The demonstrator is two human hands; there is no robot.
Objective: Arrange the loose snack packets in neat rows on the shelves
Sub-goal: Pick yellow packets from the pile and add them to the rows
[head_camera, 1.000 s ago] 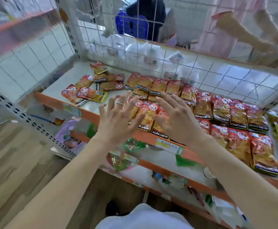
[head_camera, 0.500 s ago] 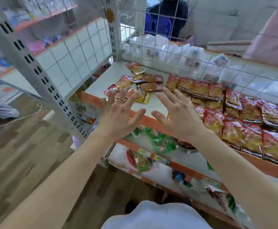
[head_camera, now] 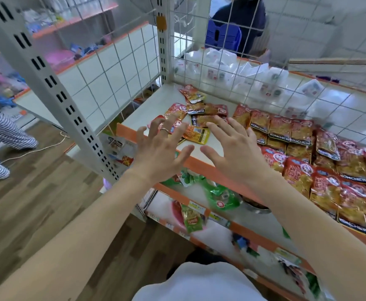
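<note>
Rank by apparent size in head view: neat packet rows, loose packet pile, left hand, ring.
1. neat packet rows
2. loose packet pile and left hand: about alike; hand nearer camera, so unranked
3. ring

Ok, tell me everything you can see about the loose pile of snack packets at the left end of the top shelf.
The loose packets are small, flat, glossy pouches, red and golden orange, some with a dark band reading KONCHEW. Several lie flat at mixed angles, overlapping, on the white shelf, left of the neat rows. The left hand is spread over their near edge; whether it touches is unclear.
</note>
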